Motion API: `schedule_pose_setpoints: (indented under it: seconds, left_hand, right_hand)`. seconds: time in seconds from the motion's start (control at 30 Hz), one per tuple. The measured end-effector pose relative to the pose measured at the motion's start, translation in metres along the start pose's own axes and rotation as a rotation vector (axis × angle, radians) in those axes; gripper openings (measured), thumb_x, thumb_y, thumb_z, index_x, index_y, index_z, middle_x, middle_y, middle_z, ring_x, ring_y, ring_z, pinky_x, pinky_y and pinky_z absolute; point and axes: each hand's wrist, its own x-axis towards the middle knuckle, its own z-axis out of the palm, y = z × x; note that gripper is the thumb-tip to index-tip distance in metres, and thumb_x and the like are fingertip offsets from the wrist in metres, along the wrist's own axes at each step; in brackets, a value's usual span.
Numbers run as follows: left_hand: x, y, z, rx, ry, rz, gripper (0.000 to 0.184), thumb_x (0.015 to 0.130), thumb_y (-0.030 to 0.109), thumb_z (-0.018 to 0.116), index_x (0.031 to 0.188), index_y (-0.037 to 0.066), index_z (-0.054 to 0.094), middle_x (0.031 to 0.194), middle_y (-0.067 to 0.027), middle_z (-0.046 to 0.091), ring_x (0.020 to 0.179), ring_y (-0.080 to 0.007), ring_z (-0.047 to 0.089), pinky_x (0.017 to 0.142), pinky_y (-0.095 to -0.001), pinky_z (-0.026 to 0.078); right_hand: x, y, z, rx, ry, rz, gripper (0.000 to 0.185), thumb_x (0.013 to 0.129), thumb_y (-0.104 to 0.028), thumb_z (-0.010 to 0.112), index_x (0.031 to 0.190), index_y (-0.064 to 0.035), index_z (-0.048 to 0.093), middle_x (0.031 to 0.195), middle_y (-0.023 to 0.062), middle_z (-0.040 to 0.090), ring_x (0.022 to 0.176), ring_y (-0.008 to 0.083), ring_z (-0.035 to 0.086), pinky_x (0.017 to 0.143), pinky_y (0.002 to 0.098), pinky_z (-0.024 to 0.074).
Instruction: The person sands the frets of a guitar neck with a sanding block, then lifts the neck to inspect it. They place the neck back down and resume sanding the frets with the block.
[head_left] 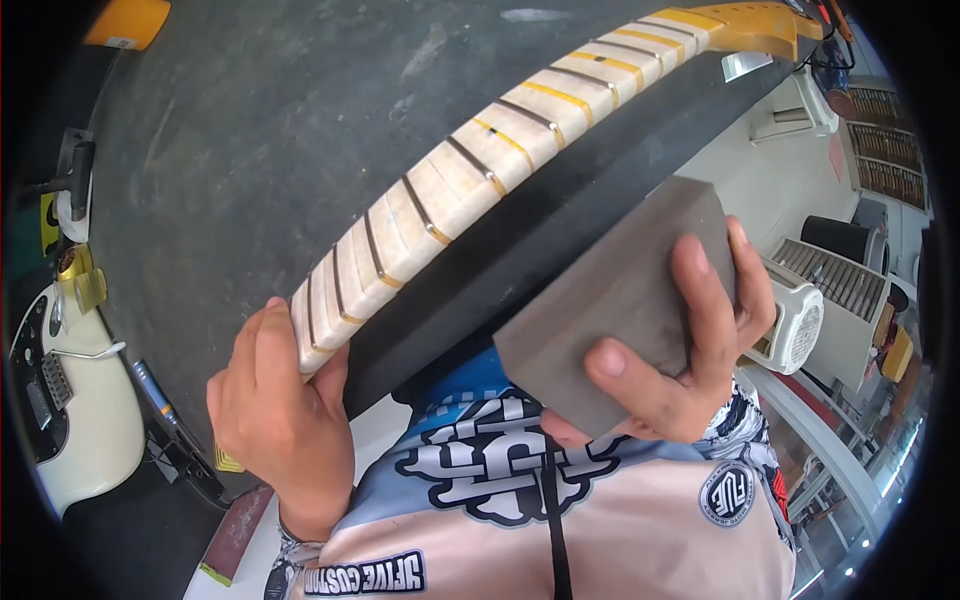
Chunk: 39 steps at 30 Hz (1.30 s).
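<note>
A guitar neck [480, 150] runs diagonally over the dark work surface. Strips of pale masking tape cover its fingerboard, with the metal frets showing between them. Its amber headstock [760, 28] points to the upper right. My left hand [280, 410] grips the neck's near end, thumb on one side and fingers on the other. In my right hand [700, 340] is a thick grey sanding block [620, 290], held apart from the neck, close to my chest. My fingers and thumb lie across its broad face.
A dark worktop [230, 130] spreads beneath the neck. At the left lies a white electric guitar body [100, 430], with a blue pen-like tool [152, 388] beside it. A reddish-brown block [237, 535] is near my left forearm. A white fan-like appliance [795, 325] stands at right.
</note>
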Motion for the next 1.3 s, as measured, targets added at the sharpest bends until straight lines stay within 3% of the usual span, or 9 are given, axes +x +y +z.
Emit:
schedule_pose_setpoints:
  seconds: [0.23, 0.57, 0.77, 0.9, 0.97, 1.03, 1.2, 1.3]
  left_hand:
    - [0.000, 0.003, 0.001, 0.017, 0.025, -0.005, 0.042, 0.074, 0.023, 0.083, 0.107, 0.003, 0.066, 0.098, -0.0117, 0.072, 0.084, -0.0284, 0.070, 0.067, -0.0359, 0.045]
    - [-0.007, 0.005, 0.008, 0.073, 0.088, 0.025, 0.044, 0.078, 0.029, 0.079, 0.109, 0.000, 0.067, 0.098, -0.0125, 0.072, 0.083, -0.0283, 0.070, 0.065, -0.0366, 0.045]
    - [-0.005, 0.003, 0.005, 0.042, 0.058, 0.013, 0.047, 0.075, 0.029, 0.078, 0.111, -0.001, 0.068, 0.099, -0.0115, 0.071, 0.084, -0.0278, 0.069, 0.067, -0.0364, 0.046]
    - [-0.007, 0.003, 0.006, 0.047, 0.077, 0.021, 0.047, 0.074, 0.028, 0.078, 0.111, 0.000, 0.068, 0.099, -0.0109, 0.071, 0.085, -0.0269, 0.069, 0.069, -0.0363, 0.046]
    - [-0.007, 0.005, 0.007, 0.054, 0.091, 0.027, 0.046, 0.073, 0.026, 0.078, 0.110, 0.001, 0.068, 0.098, -0.0106, 0.071, 0.084, -0.0267, 0.069, 0.069, -0.0364, 0.046]
    - [-0.007, 0.004, 0.007, 0.044, 0.088, 0.019, 0.045, 0.072, 0.024, 0.079, 0.110, 0.002, 0.068, 0.098, -0.0101, 0.071, 0.084, -0.0265, 0.069, 0.069, -0.0364, 0.046]
    - [0.000, 0.000, 0.000, -0.029, 0.020, -0.012, 0.047, 0.066, 0.019, 0.083, 0.108, 0.004, 0.068, 0.097, -0.0089, 0.071, 0.082, -0.0264, 0.068, 0.068, -0.0368, 0.046]
    - [0.001, -0.001, 0.000, -0.043, 0.010, -0.019, 0.049, 0.063, 0.018, 0.085, 0.107, 0.004, 0.068, 0.096, -0.0092, 0.071, 0.080, -0.0268, 0.068, 0.067, -0.0372, 0.046]
  right_hand:
    - [0.015, -0.001, 0.015, 0.029, 0.043, -0.002, 0.058, 0.088, -0.076, 0.052, 0.115, -0.0282, 0.070, 0.121, 0.0310, 0.064, 0.113, 0.0462, 0.059, 0.100, 0.0573, 0.0462]
    - [0.087, 0.001, 0.036, 0.011, -0.153, -0.038, 0.052, 0.082, -0.063, 0.067, 0.115, -0.0230, 0.073, 0.121, 0.0295, 0.065, 0.111, 0.0425, 0.062, 0.098, 0.0494, 0.0479]
    - [0.062, -0.003, 0.010, -0.023, -0.229, -0.089, 0.052, 0.079, -0.056, 0.074, 0.116, -0.0197, 0.073, 0.121, 0.0299, 0.065, 0.110, 0.0413, 0.064, 0.097, 0.0456, 0.0483]
    - [0.086, -0.009, 0.033, -0.020, -0.243, -0.059, 0.058, 0.060, -0.039, 0.082, 0.114, -0.0176, 0.076, 0.120, 0.0233, 0.067, 0.106, 0.0381, 0.062, 0.099, 0.0444, 0.0460]
    - [0.091, -0.009, 0.034, -0.016, -0.235, -0.051, 0.060, 0.058, -0.038, 0.084, 0.114, -0.0173, 0.076, 0.120, 0.0226, 0.067, 0.108, 0.0387, 0.060, 0.100, 0.0451, 0.0455]
    - [0.074, -0.005, 0.024, 0.029, -0.199, -0.055, 0.058, 0.065, -0.046, 0.082, 0.115, -0.0175, 0.075, 0.123, 0.0260, 0.065, 0.113, 0.0421, 0.059, 0.101, 0.0473, 0.0456]
    - [0.019, -0.003, -0.015, -0.037, -0.272, -0.054, 0.058, 0.093, -0.066, 0.054, 0.126, -0.0194, 0.064, 0.129, 0.0356, 0.058, 0.119, 0.0523, 0.054, 0.100, 0.0617, 0.0432]
    - [0.017, -0.004, -0.011, -0.052, -0.208, -0.083, 0.059, 0.096, -0.067, 0.049, 0.134, -0.0226, 0.057, 0.133, 0.0366, 0.054, 0.122, 0.0522, 0.052, 0.100, 0.0631, 0.0423]
